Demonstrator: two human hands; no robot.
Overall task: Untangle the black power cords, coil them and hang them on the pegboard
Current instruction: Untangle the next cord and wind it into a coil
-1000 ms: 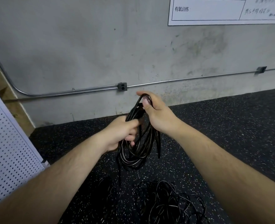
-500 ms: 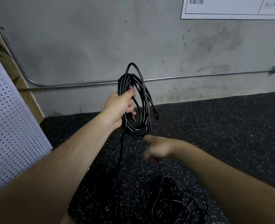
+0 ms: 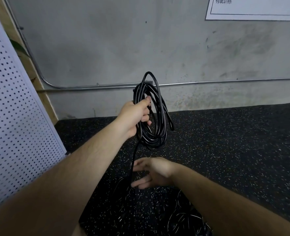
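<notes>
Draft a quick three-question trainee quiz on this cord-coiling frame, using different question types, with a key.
1. True or false: the right hand grips the coil.
2. The loose strand under the coil runs: A) up the wall, B) down toward the tangled cords on the floor, C) around a forearm.
3. Fill in: the coil is held up by the ____ hand.
Key: 1 false, its fingers are spread open; 2 B; 3 left hand.
</notes>
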